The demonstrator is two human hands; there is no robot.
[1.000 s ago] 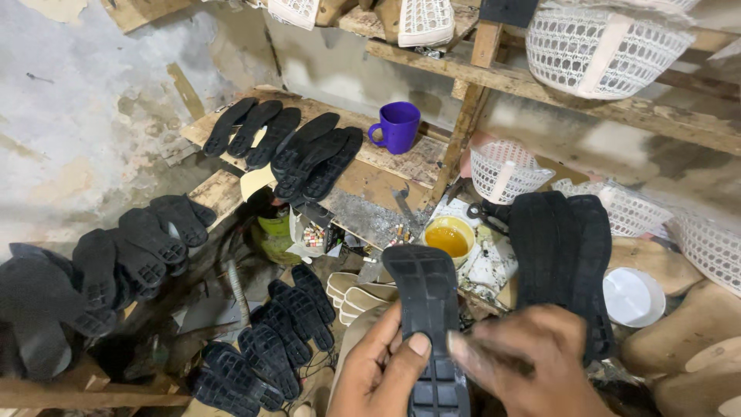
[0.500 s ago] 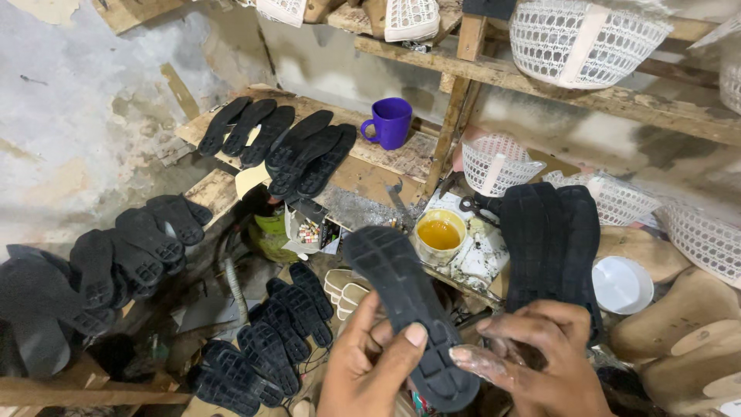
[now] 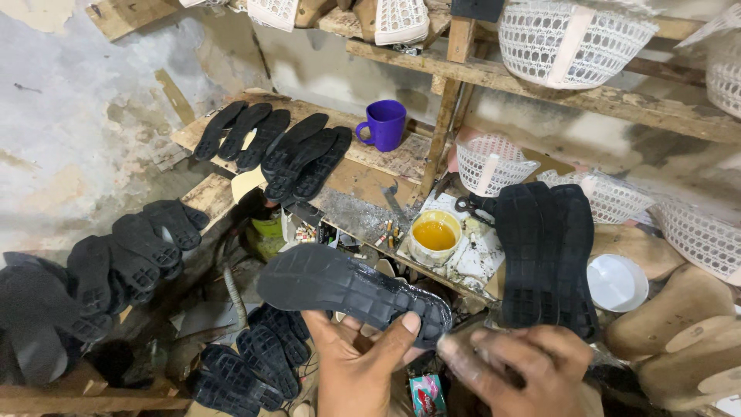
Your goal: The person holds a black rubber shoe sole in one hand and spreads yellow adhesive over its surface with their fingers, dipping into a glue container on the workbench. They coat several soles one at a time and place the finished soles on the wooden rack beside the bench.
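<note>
This is a small shoemaking workshop. Rough wooden shelves point(image 3: 532, 85) stand against a peeling wall point(image 3: 69, 139) and carry rows of black rubber soles point(image 3: 270, 147), white woven shoe uppers point(image 3: 571, 38) and wooden lasts point(image 3: 679, 301). A pot of yellow glue point(image 3: 434, 235) stands on the stained bench point(image 3: 370, 212).
</note>
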